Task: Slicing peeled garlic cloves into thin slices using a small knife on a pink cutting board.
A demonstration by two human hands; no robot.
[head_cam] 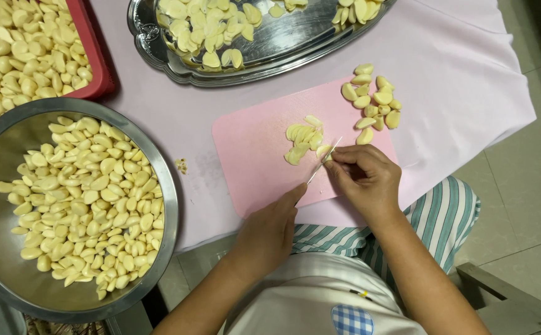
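Garlic clove [324, 151] mostly hidden under right hand [365, 180] pinch; left hand [269, 234] closed on knife [324, 160], handle hidden.

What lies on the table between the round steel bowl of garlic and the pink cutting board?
In the head view, between the steel bowl and the pink cutting board, only a small garlic scrap lies on the pale tablecloth.

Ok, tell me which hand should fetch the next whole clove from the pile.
Probably right: the right hand sits nearest the whole cloves, pinching only a garlic piece; the left hand, farther off, grips the knife.
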